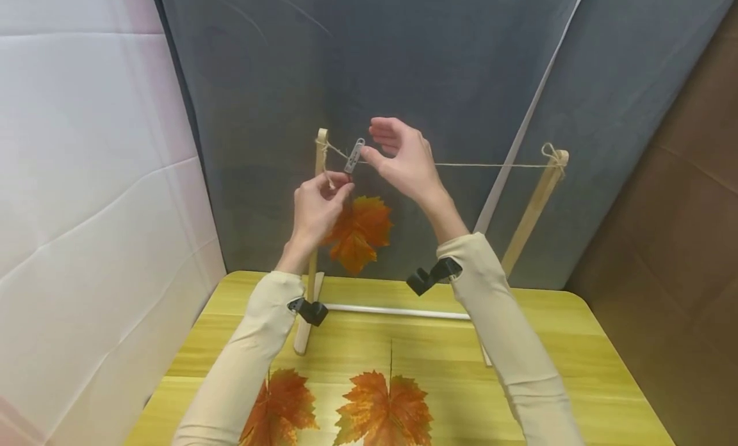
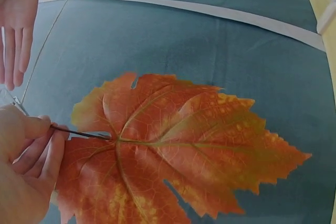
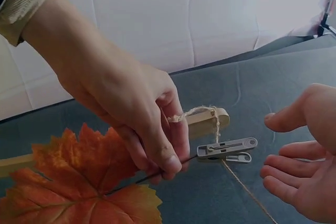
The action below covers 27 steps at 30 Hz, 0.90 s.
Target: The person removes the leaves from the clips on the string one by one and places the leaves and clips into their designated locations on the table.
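My left hand pinches the dark stem of an orange artificial maple leaf, which hangs below the string. A grey clothespin sits on the string near the left post and clips the stem's end, as the right wrist view shows. My right hand is beside the clothespin with fingers spread and bent a little; in the right wrist view a gap shows between it and the clothespin. In the left wrist view the leaf spreads wide, front side showing.
The string runs between a left wooden post and a right wooden post, joined low by a white rod. Two more orange leaves, a left one and a middle one, lie on the wooden table. A grey cloth hangs behind.
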Tool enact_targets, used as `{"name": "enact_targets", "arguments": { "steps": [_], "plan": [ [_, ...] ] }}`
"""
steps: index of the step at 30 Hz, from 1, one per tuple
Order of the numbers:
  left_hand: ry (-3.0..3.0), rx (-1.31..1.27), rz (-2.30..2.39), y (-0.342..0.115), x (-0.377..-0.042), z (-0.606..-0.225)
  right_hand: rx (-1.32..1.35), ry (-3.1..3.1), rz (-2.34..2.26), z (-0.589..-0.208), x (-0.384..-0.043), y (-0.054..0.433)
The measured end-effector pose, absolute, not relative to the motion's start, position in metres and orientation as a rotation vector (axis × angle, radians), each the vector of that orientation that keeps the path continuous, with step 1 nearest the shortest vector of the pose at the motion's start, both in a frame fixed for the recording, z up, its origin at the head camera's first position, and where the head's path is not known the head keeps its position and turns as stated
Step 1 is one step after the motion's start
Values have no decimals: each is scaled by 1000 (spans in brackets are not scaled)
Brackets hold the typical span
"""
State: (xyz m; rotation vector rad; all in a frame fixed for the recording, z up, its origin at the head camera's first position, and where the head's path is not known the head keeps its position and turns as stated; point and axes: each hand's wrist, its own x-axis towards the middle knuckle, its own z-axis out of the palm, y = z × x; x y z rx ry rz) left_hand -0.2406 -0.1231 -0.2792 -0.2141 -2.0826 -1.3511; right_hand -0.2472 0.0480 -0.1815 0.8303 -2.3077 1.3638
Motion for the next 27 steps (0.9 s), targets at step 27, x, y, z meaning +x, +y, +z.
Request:
{"name": "enact_targets", "arguments": {
  "steps": [27],
  "plan": [
    [-2071, -251, -1296, -123, -240, -270, 788, -2506, 1145, -170, -263, 36]
  ]
}}
